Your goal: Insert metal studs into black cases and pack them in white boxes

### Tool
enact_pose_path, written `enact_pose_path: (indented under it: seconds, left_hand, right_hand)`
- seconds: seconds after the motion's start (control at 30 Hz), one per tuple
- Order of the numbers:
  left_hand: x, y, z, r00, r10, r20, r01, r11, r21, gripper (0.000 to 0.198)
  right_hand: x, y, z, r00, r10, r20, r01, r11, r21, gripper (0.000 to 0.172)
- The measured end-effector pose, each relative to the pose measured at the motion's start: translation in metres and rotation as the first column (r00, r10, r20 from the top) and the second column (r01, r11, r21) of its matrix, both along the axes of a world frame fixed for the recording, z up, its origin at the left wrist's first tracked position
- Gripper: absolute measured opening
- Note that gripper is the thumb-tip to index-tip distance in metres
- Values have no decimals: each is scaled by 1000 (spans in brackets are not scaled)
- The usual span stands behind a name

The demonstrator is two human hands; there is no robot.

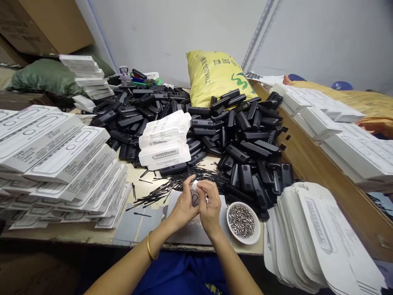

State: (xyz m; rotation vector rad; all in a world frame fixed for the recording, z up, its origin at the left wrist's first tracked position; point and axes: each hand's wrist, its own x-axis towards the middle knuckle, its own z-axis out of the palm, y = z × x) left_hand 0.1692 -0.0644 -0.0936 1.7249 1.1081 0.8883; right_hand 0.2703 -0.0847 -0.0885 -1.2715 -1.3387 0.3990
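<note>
Holding one white carton: left hand, right hand; one bowl nearby.

White carton, its visible face marked with a dark rounded outline, standing between left hand and right hand, partly hidden by fingers.

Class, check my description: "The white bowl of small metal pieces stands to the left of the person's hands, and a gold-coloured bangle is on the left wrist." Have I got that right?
One detail is wrong: in the head view, the white bowl of small metal pieces stands to the right of the hands. The gold-coloured bangle is indeed on the left wrist.
</note>
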Motion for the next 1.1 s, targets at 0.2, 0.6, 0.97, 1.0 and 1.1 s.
enact_pose_path:
  seconds: [0.2,0.6,0.97,1.0,1.1]
  left_hand:
    - [11,3,-7,1000,-4,23,3,999,45,60]
    - [0,-5,-14,997,16,-81,-9,997,80,48]
    - [-127,38,188,429,714,-553,-433,700,568,61]
    - [-142,44,202,341,754,-561,-448,655,608,56]
    - [-169,49,216,211,831,-514,-410,553,725,37]
  right_hand:
    - [15,5,5,997,-80,-12,79,994,-69,17]
    - [13,-6,-8,989,85,118,-92,995,50,23]
    - [60,-20,-31,952,-147,-268,79,966,-248,37]
    - [65,-22,-31,952,-163,-258,95,962,-257,37]
    - [85,-32,-28,978,-177,-110,136,941,-309,33]
